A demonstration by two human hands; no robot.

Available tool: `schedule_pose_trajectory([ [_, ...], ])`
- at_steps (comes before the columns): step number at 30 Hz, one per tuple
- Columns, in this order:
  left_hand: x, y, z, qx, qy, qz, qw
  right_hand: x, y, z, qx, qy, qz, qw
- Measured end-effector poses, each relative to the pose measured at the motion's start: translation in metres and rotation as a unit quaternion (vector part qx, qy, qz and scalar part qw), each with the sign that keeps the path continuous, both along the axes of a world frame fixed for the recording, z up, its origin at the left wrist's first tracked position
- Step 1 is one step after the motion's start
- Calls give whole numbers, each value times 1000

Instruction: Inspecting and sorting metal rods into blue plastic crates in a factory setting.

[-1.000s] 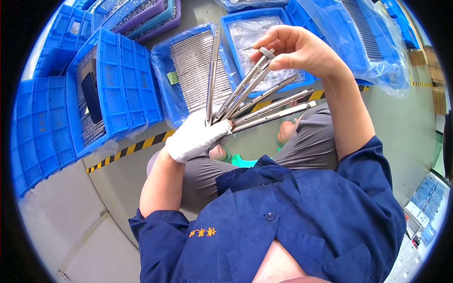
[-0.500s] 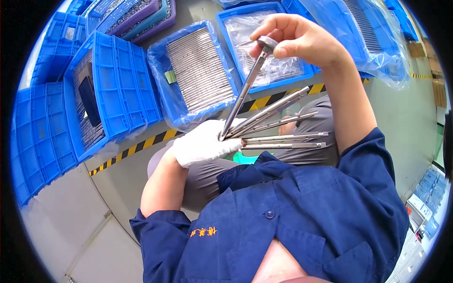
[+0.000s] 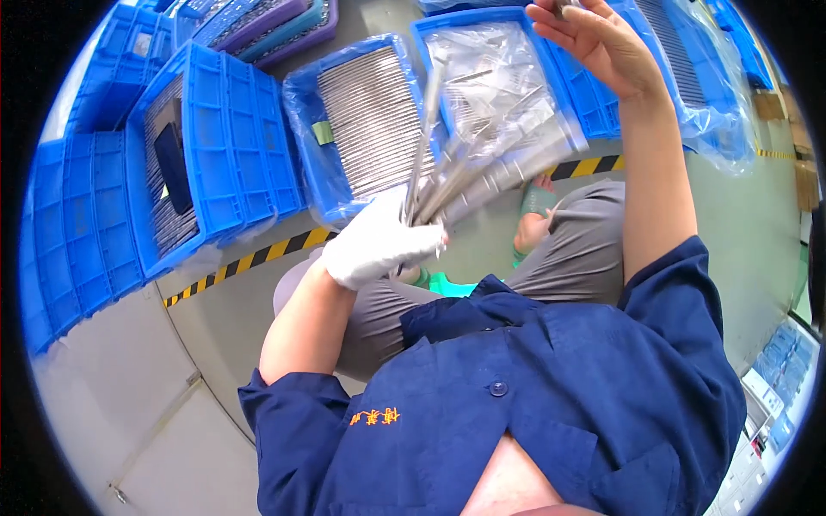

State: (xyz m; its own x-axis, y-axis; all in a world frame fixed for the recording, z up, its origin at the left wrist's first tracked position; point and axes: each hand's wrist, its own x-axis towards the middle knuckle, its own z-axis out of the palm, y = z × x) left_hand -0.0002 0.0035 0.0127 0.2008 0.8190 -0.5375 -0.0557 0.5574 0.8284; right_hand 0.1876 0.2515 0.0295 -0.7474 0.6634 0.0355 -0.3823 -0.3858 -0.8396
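The white-gloved left hand [image 3: 379, 245] has its fingers closed round the lower ends of several steel rods [image 3: 453, 181], fanned out with long axes running away from the body, from nearly straight ahead to well rightward. They look slim, silvery grey, blurred. The bare right hand [image 3: 607, 47], well apart, pinches a small dark piece [image 3: 564, 5], its shape hard to make out. Beyond stands a lined blue bin [image 3: 300, 99].

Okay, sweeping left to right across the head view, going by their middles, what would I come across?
Dark flat object, green slip, white-gloved left hand, fanned metal rods, bare right hand, brown cartons.
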Motion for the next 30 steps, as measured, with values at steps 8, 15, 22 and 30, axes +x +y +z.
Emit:
schedule_pose_trajectory([
  [8,-5,14,-31,-146,-230,214,938,-49,-88,-46,602,-295,-52,740],
  [15,-17,-1,-34,21,-87,-58,994,-68,-129,-66,728,-136,16,672],
  [22,-21,30,-38,-19,-286,513,809,-84,-97,-35,142,-60,-131,979],
  [30,6,29,-33,-77,-504,377,773,-90,-122,-26,12,-111,1,994],
])
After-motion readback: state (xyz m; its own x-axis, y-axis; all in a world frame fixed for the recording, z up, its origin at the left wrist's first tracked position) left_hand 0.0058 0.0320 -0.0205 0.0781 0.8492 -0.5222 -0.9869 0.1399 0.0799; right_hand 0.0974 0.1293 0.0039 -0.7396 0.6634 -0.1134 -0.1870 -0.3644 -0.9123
